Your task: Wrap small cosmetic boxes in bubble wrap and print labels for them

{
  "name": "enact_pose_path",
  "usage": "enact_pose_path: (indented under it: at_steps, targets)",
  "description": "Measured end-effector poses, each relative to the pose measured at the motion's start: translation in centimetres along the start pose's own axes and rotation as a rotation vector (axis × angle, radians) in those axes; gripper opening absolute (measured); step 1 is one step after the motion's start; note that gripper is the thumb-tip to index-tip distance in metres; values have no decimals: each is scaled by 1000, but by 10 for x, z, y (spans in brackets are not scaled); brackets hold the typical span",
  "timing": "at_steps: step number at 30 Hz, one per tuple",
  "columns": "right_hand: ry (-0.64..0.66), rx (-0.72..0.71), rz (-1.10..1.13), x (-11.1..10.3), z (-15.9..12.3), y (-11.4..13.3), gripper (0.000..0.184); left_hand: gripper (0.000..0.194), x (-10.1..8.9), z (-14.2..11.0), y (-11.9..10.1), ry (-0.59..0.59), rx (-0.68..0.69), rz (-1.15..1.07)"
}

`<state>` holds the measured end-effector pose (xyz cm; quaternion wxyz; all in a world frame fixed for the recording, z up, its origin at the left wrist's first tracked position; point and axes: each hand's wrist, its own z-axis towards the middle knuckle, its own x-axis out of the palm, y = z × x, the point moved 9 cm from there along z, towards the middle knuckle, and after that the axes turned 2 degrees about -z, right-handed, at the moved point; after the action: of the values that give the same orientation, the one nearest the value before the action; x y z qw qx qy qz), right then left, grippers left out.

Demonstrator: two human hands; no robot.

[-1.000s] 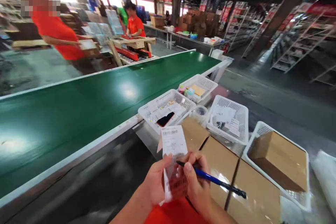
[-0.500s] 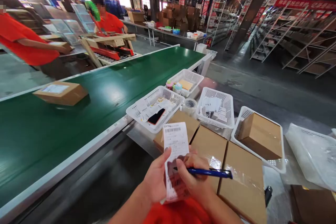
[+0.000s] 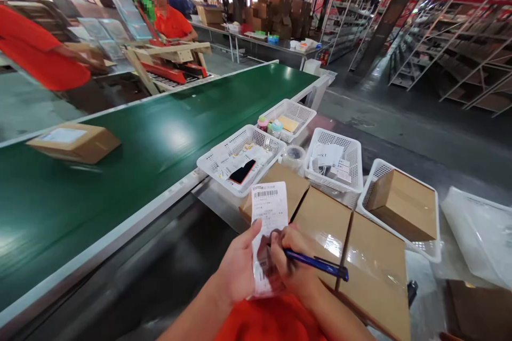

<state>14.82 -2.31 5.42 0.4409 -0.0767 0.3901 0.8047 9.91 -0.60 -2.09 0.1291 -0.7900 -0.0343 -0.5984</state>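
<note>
My left hand [image 3: 239, 264] is closed on a long white paper slip [image 3: 270, 206] printed with a barcode, its thumb lying on the slip's left edge. A blue pen [image 3: 318, 262] sits in the closed fingers of my right hand [image 3: 294, 261], over the lower half of the slip. The pen's writing end is hidden by the fingers. Just beyond the slip, taped cardboard boxes [image 3: 320, 218] lie side by side on the table. A white basket [image 3: 208, 164] behind them holds papers and a dark phone [image 3: 242, 171].
A green conveyor belt [image 3: 168, 117] runs along the left, carrying a cardboard parcel [image 3: 90, 144]. More white baskets [image 3: 356, 144] and a tape roll [image 3: 293, 155] stand behind the boxes. Bubble wrap [image 3: 480, 229] lies at right. Two people in orange shirts [image 3: 174, 22] are across the belt.
The parcel on the belt has shifted left. My right hand stays over the slip, the pen's back end now tilted lower. The whole view has turned slightly.
</note>
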Motion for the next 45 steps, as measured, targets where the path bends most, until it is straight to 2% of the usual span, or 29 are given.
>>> enact_pose_path:
  at_steps: [4,14,24,28,36,45]
  targets:
    - [38,-18,-16,3,4,1,38,66,2,3,-3,-10,-8,8]
    - [57,42,-27,5,6,-7,38,67,2,8,-3,-7,-49,16]
    - [72,144,76,15,5,-17,39,63,-16,7,-4,-90,-70,-40]
    - [37,228,134,18,0,-26,40,62,-19,7,-6,-111,-49,-43]
    - [29,224,84,16,-5,-30,36,64,-24,7,-7,-146,-60,-27]
    - [40,235,107,15,-3,-29,39,66,-14,9,-8,-100,-77,0]
